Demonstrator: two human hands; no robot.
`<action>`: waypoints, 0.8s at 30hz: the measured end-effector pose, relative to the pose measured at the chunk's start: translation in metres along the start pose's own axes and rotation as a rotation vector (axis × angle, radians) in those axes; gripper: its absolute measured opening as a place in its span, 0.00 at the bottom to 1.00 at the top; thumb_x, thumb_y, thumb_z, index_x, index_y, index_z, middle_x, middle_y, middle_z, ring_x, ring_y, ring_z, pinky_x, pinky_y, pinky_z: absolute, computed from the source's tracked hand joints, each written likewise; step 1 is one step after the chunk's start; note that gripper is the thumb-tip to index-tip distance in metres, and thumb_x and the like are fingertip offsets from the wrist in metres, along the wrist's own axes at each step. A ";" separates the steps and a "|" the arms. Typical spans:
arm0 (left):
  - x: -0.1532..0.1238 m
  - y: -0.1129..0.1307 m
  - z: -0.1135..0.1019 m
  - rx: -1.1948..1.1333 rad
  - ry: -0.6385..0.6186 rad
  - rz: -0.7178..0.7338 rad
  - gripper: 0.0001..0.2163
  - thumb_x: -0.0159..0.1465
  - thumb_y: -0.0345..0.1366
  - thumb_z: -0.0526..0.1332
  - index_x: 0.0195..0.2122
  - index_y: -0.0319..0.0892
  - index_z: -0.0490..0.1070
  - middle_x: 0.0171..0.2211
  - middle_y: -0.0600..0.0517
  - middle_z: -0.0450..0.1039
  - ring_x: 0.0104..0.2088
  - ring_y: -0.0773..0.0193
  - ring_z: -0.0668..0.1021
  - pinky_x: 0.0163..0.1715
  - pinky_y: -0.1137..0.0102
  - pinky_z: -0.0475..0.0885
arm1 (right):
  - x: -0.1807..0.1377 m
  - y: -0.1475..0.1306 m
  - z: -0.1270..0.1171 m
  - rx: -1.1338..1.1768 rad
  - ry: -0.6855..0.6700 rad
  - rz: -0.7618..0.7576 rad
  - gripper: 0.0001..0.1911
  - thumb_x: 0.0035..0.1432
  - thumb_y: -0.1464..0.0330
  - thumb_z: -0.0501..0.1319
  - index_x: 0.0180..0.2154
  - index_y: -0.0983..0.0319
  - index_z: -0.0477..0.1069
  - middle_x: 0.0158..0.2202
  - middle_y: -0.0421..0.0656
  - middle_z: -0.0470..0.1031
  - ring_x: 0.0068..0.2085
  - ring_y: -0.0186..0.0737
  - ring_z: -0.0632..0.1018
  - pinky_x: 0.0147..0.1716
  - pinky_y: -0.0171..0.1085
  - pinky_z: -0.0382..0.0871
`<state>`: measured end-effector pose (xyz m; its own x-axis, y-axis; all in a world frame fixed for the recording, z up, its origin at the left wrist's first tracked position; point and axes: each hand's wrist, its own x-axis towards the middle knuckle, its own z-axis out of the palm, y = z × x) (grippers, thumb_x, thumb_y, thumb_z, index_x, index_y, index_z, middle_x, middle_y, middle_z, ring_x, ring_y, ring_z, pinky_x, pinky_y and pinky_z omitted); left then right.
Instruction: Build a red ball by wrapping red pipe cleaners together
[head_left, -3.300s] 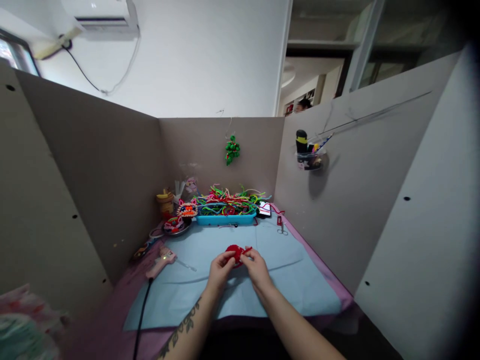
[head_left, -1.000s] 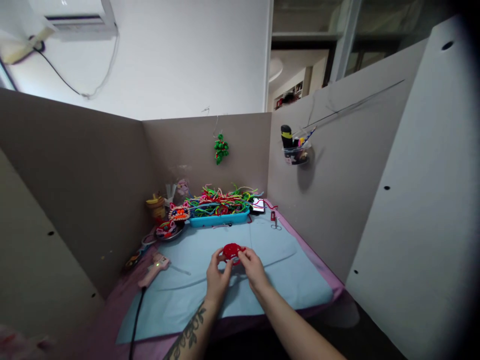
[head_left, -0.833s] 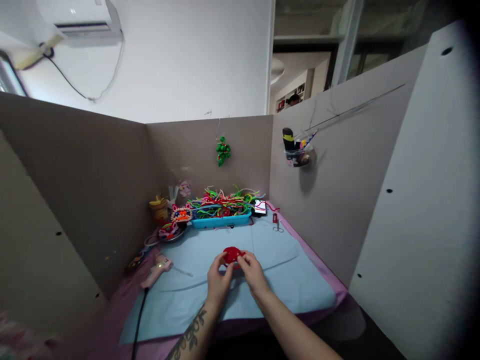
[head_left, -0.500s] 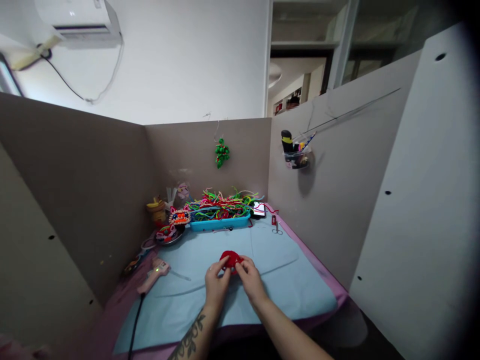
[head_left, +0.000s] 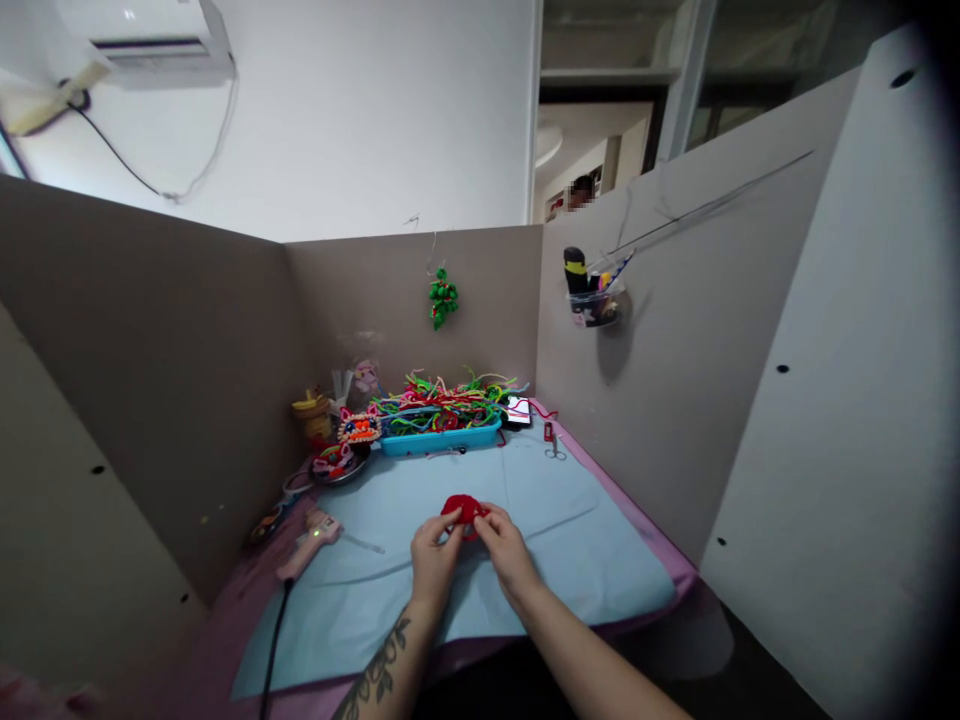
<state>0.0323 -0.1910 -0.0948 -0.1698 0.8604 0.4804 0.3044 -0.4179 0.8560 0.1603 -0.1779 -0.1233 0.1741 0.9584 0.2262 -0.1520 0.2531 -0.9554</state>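
A small, rounded red fuzzy piece [head_left: 463, 507] is held between my two hands above the middle of the light-blue cloth [head_left: 555, 560]. My left hand [head_left: 435, 548] pinches its left side between thumb and fingers. On the right side, my right hand [head_left: 502, 545] grips it with thumb and fingertips. My fingers cover the lower part of the piece, so its full shape is hidden. To the left lies a pink glue gun [head_left: 311, 545] with a small green light and a black cord.
A blue tray [head_left: 442, 441] heaped with colourful fuzzy stems stands at the back. Left of it are a metal bowl [head_left: 352, 475] with craft pieces and a yellow pot [head_left: 311, 412]. Scissors [head_left: 555, 452] and a phone [head_left: 518, 411] lie back right. Grey partitions [head_left: 637, 430] enclose the table.
The view has shifted slightly. Both hands keep hold of the red piece, with the fingers repositioned a little. A person's head shows more in the far opening.
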 end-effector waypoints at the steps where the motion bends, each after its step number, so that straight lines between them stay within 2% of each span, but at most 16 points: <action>1: 0.000 0.001 0.001 -0.003 -0.004 0.001 0.10 0.54 0.38 0.65 0.37 0.44 0.80 0.34 0.47 0.81 0.34 0.56 0.79 0.40 0.61 0.73 | 0.000 -0.001 0.000 0.013 0.002 0.002 0.17 0.51 0.53 0.63 0.23 0.60 0.75 0.46 0.47 0.71 0.49 0.46 0.71 0.52 0.41 0.61; 5: 0.000 0.001 0.002 -0.013 -0.028 -0.001 0.12 0.54 0.37 0.66 0.39 0.44 0.80 0.34 0.47 0.80 0.34 0.57 0.79 0.40 0.62 0.73 | 0.000 -0.004 -0.001 0.042 -0.007 0.009 0.18 0.50 0.52 0.64 0.23 0.60 0.75 0.45 0.47 0.72 0.48 0.46 0.71 0.52 0.42 0.61; 14: 0.000 0.000 0.000 0.010 0.008 0.055 0.07 0.55 0.40 0.66 0.34 0.47 0.80 0.33 0.48 0.80 0.35 0.56 0.79 0.41 0.61 0.72 | -0.003 -0.007 0.000 -0.014 -0.013 -0.015 0.18 0.50 0.52 0.64 0.22 0.60 0.75 0.44 0.47 0.71 0.49 0.47 0.71 0.52 0.41 0.61; 17: 0.000 0.003 0.000 0.026 0.013 0.040 0.08 0.55 0.40 0.66 0.35 0.46 0.80 0.34 0.48 0.81 0.36 0.55 0.79 0.41 0.61 0.72 | -0.004 -0.009 -0.001 -0.010 -0.015 -0.014 0.18 0.50 0.52 0.64 0.22 0.60 0.75 0.44 0.48 0.71 0.50 0.47 0.71 0.52 0.42 0.60; 24: 0.002 0.001 0.001 -0.096 -0.117 -0.059 0.13 0.60 0.40 0.60 0.42 0.42 0.78 0.43 0.45 0.80 0.44 0.54 0.79 0.48 0.61 0.70 | -0.005 -0.010 -0.002 -0.018 -0.008 -0.021 0.18 0.51 0.53 0.63 0.24 0.60 0.75 0.44 0.47 0.72 0.49 0.46 0.71 0.51 0.40 0.61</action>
<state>0.0335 -0.1899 -0.0931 -0.0729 0.9099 0.4084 0.2057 -0.3870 0.8989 0.1624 -0.1855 -0.1151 0.1695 0.9538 0.2479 -0.1306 0.2711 -0.9536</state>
